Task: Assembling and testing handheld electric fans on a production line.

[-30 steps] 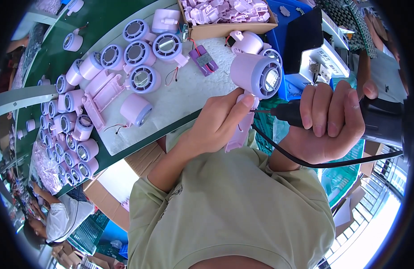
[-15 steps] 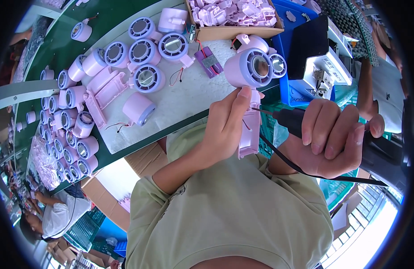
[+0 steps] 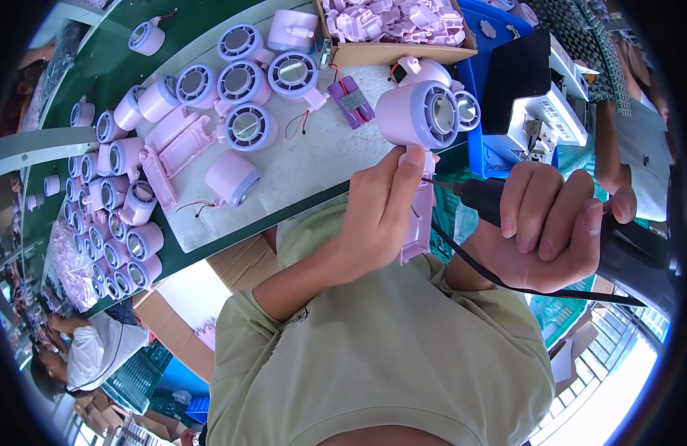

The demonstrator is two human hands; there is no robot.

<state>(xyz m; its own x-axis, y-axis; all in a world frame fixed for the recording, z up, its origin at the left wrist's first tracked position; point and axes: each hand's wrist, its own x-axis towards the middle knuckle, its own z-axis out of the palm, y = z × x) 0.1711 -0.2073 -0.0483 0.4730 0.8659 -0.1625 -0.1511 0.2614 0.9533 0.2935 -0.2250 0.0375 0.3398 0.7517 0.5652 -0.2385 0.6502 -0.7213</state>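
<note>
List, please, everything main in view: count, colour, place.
Cylindrical handled plastic housing: one, pink-lavender, centre
Slim-tipped screwdriver: one, black, right
Similar housings: many, pink, mostly left
Flat mat: one, white, on green table
Trough-shaped plastic shells: at least two, pink, mat's left
Rectangular wired pack: one, purple, on mat
Cardboard parts box: one, brown, top
Plastic tray: one, blue, upper right
Boxy device: one, black-white, upper right
Co-workers: at least two, pale shirts, edges
Left fingers: on housing
Right fingers: around screwdriver
</note>
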